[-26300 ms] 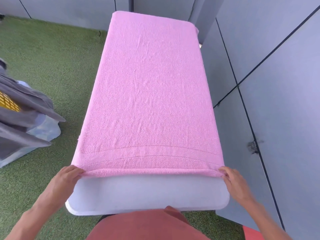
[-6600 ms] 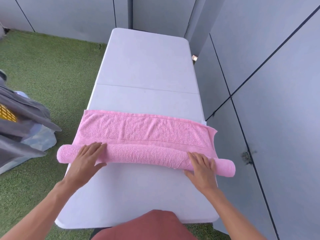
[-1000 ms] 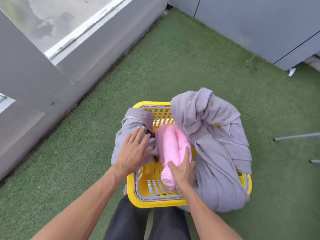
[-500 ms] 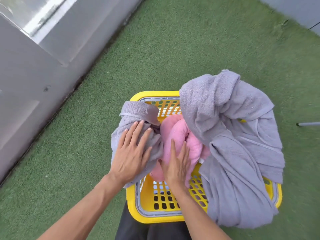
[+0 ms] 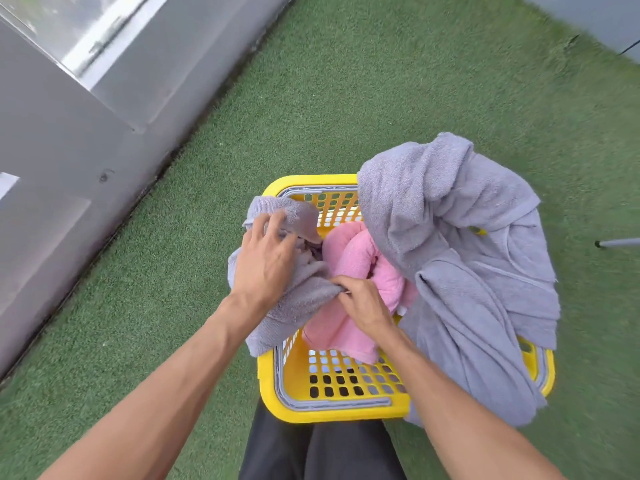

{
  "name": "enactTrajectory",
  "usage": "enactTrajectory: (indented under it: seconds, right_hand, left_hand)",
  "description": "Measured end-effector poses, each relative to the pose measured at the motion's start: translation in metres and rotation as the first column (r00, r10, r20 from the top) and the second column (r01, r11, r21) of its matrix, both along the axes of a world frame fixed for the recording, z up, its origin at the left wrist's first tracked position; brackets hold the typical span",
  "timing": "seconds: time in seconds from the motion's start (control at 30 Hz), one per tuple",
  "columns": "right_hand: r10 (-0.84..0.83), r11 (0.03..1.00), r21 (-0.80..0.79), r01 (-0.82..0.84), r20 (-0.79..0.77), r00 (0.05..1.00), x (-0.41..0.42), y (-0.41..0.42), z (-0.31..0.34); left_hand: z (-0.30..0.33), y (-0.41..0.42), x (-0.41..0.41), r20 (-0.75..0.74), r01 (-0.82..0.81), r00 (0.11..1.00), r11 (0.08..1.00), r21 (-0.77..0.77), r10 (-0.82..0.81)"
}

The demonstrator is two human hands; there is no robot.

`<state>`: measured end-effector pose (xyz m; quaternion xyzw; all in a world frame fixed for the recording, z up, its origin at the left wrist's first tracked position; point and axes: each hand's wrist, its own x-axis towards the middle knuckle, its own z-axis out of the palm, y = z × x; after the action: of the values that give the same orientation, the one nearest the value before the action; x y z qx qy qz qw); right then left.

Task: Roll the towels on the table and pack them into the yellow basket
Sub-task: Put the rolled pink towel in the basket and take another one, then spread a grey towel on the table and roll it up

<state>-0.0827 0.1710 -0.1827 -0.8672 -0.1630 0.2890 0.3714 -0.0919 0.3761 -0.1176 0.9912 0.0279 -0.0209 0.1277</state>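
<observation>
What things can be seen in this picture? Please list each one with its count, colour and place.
basket: one, yellow with a grey inner rim, on the grass in front of the person
rolled towel: one, pink, bent, inside the basket
large towel: one, grey, unrolled, draped over the basket's right side
small towel: one, grey, hanging over the basket's left rim
grass: green, covers the ground
wall: grey, along the left
thin rod: one, grey, at the right edge
trousers: dark, at the bottom
left hand: on the small towel, fingers curled
right hand: pinches the small towel's edge
</observation>
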Motion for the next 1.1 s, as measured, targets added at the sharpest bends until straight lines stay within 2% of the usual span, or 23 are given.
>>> enactTrajectory:
  seconds: [0.13, 0.2, 0.27, 0.33, 0.4, 0.43, 0.53, 0.6, 0.73, 0.8, 1.1]
  right_hand:
    - [0.042, 0.998, 0.055, -0.041, -0.015, 0.999, 0.011, -0.006, 0.024]
    - [0.085, 0.994, 0.074, -0.082, -0.036, 0.996, 0.016, -0.008, 0.036]
    - [0.117, 0.991, 0.073, -0.113, -0.051, 0.992, 0.021, -0.012, 0.05]
    - [0.144, 0.988, 0.075, -0.138, -0.077, 0.987, 0.023, -0.016, 0.066]
    - [0.145, 0.985, 0.107, -0.135, -0.091, 0.985, 0.022, -0.019, 0.082]
    - [0.136, 0.984, 0.128, -0.124, -0.087, 0.987, 0.021, -0.019, 0.091]
    - [0.117, 0.98, 0.164, -0.115, -0.002, 0.993, 0.015, -0.006, 0.121]
    - [0.093, 0.974, 0.201, -0.104, 0.067, 0.993, 0.014, 0.011, 0.147]
    - [-0.017, 0.954, 0.297, -0.043, 0.197, 0.98, 0.014, 0.05, 0.215]
    - [-0.028, 0.935, 0.347, -0.066, 0.259, 0.965, 0.015, 0.066, 0.252]
    - [0.031, 0.808, 0.512, -0.29, 0.455, 0.89, -0.037, 0.1, 0.404]
  left_hand:
    - [0.004, -0.014, -0.028, -0.096, 0.268, 0.959, 0.963, 0.0, -0.267]
    - [-0.003, -0.024, -0.049, -0.132, 0.307, 0.944, 0.952, 0.025, -0.301]
    - [-0.004, -0.03, -0.061, -0.083, 0.243, 0.967, 0.97, -0.01, -0.243]
    - [0.008, -0.028, -0.065, -0.045, 0.093, 0.993, 0.971, -0.218, -0.105]
    - [0.029, -0.022, -0.07, -0.075, -0.064, 0.997, 0.884, -0.463, 0.032]
    - [0.039, -0.018, -0.074, -0.089, -0.099, 0.994, 0.848, -0.52, 0.061]
    - [0.069, -0.004, -0.089, -0.034, -0.107, 0.994, 0.839, -0.534, 0.105]
    - [0.09, 0.003, -0.095, 0.021, -0.152, 0.98, 0.808, -0.57, 0.199]
    - [0.153, 0.007, -0.093, 0.16, -0.207, 0.894, 0.703, -0.681, 0.418]
    - [0.189, 0.009, -0.092, 0.221, -0.207, 0.837, 0.663, -0.72, 0.501]
    - [0.328, 0.005, -0.151, 0.519, -0.112, 0.516, 0.654, -0.748, 0.681]
